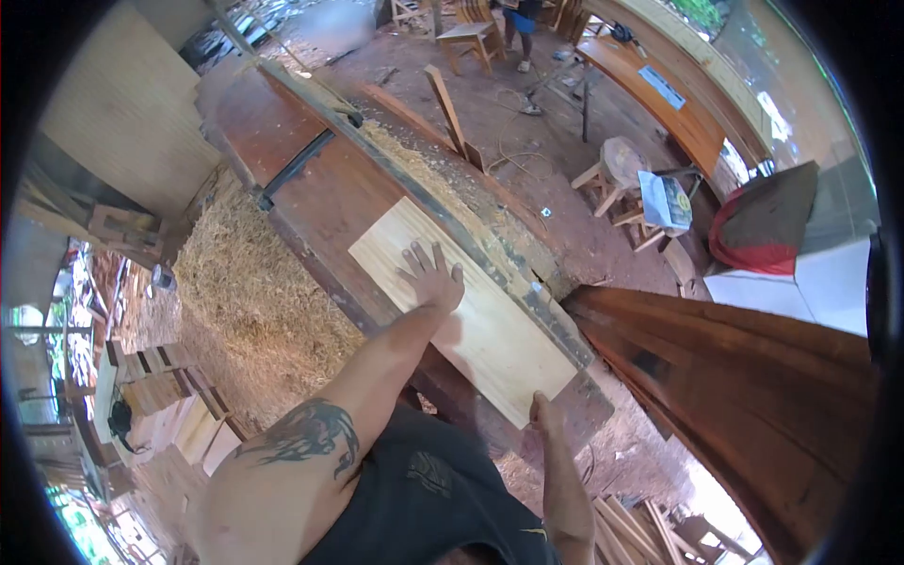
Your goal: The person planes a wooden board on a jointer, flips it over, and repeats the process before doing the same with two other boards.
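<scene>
Now, left hand point(431, 282) splayed on board point(485, 330), right hand point(545, 414) curled at end, hold unclear (can point(162, 277) by shavings point(259, 282)).

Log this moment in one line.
left hand: spread flat on pale rectangular wooden board | right hand: at board's near end | board: lying on long reddish-brown work table

Cream board point(499, 348) with faint lengthwise grain; reddish-brown worktop point(325, 202); golden shavings point(268, 292) at nine o'clock; dark brown timber point(734, 377) at four.
</scene>
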`<state>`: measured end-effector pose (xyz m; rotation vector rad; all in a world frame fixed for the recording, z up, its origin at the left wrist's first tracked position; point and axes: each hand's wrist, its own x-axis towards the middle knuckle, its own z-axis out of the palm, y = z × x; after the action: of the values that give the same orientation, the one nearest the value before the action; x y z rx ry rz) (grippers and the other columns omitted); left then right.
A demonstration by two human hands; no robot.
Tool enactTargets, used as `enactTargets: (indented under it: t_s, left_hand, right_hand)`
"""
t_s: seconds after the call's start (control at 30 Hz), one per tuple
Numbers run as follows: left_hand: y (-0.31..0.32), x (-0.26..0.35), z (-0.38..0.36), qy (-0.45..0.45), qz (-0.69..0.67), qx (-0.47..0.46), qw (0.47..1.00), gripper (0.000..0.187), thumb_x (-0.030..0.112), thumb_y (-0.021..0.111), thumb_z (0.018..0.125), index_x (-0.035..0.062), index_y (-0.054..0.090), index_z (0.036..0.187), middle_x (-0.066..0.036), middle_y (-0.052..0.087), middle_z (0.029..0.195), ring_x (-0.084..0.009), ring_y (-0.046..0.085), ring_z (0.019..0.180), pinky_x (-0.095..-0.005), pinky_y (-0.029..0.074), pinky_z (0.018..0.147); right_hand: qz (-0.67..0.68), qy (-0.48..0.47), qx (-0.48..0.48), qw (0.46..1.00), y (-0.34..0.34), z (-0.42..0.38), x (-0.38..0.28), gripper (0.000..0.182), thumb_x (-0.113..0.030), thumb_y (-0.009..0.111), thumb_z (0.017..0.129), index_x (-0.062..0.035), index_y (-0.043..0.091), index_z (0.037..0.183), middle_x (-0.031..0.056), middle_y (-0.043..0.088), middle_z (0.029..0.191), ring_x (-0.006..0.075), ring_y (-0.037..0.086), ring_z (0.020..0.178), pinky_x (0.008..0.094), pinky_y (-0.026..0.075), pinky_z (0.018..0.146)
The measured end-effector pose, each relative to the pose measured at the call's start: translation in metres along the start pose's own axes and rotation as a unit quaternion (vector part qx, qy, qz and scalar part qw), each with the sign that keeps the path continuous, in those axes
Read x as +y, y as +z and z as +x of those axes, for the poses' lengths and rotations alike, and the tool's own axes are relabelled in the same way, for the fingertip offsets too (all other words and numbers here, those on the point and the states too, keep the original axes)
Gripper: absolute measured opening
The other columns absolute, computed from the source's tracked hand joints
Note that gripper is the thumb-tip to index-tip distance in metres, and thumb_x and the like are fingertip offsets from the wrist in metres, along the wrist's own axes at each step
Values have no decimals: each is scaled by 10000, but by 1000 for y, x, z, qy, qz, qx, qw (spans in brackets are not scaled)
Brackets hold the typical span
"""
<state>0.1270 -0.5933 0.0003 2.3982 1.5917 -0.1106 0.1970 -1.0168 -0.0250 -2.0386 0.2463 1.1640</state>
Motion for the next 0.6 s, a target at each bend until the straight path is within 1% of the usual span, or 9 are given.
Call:
enactTargets:
  t_s: [0.1, 0.2, 0.3, 0.37, 0.43, 0.47, 0.5, 0.57, 0.6]
  left_hand:
    - [-3, -12, 29, -15, 11, 17, 1000, 828, 587, 384, 1078, 112, 196, 1729, -313, 32, 1772, -574, -5, 1613, -826, 22, 1204]
    - [-23, -24, 50, -32, 12, 13, 999, 836, 609, 365, 1077, 124, 183, 1733, -305, 28, 1774, -563, -15, 1618, -817, 6, 1212]
    - [-30, -38, 71, -32, 23, 19, 999, 841, 625, 362, 1073, 141, 180, 1736, -290, 31, 1780, -541, -18, 1627, -806, -9, 1221]
    - [-32, -48, 89, -37, 28, 26, 999, 840, 630, 370, 1071, 148, 191, 1735, -279, 38, 1783, -530, -13, 1632, -800, -15, 1225]
    - [-37, -60, 111, -42, 33, 37, 998, 839, 634, 379, 1068, 155, 202, 1733, -268, 46, 1787, -519, -8, 1636, -794, -21, 1229]
    - [-39, -67, 121, -44, 36, 42, 997, 838, 637, 383, 1067, 158, 207, 1732, -262, 50, 1788, -513, -5, 1639, -792, -23, 1231]
    - [-42, -73, 129, -40, 28, 56, 997, 839, 631, 410, 1060, 153, 230, 1725, -271, 71, 1781, -526, 15, 1631, -800, -9, 1224]
    - [-47, -85, 144, -31, 12, 82, 996, 840, 619, 465, 1046, 142, 276, 1711, -290, 114, 1765, -552, 55, 1617, -817, 21, 1212]
    - [-48, -90, 152, -31, 12, 88, 996, 836, 616, 470, 1045, 142, 283, 1708, -293, 127, 1761, -554, 67, 1614, -817, 24, 1211]
  right_hand:
    - [-60, 11, 3, 998, 23, -36, -69, 581, -517, 690, 983, -58, 661, 626, 78, 625, 593, 194, 641, 586, 386, 497, 506]
    - [-195, -27, 8, 980, 38, -37, -100, 610, -536, 669, 1013, -23, 691, 684, 111, 666, 628, 200, 649, 566, 381, 508, 497]
    - [-148, -2, -21, 989, 60, -34, -117, 649, -549, 645, 1040, 25, 704, 741, 140, 682, 644, 219, 666, 543, 364, 536, 501]
    - [-177, -50, -34, 982, 72, -6, -96, 670, -549, 633, 1050, 58, 705, 775, 156, 690, 648, 226, 679, 534, 352, 555, 509]
    - [-203, -89, -48, 974, 88, 10, -101, 685, -549, 616, 1061, 82, 704, 808, 169, 696, 651, 229, 688, 531, 349, 566, 514]
    - [-216, -102, -55, 969, 95, 7, -114, 691, -549, 605, 1067, 89, 703, 823, 174, 698, 652, 228, 691, 533, 353, 567, 515]
    - [-228, -115, -62, 965, 103, 6, -125, 696, -549, 593, 1073, 97, 702, 838, 179, 701, 653, 227, 693, 534, 356, 568, 516]
    - [-278, -184, -31, 942, 120, 27, -111, 710, -556, 570, 1082, 101, 701, 846, 189, 705, 657, 232, 689, 527, 365, 565, 512]
    - [-279, -188, -35, 941, 126, 32, -113, 716, -558, 561, 1087, 105, 701, 853, 192, 707, 660, 236, 688, 526, 368, 565, 513]
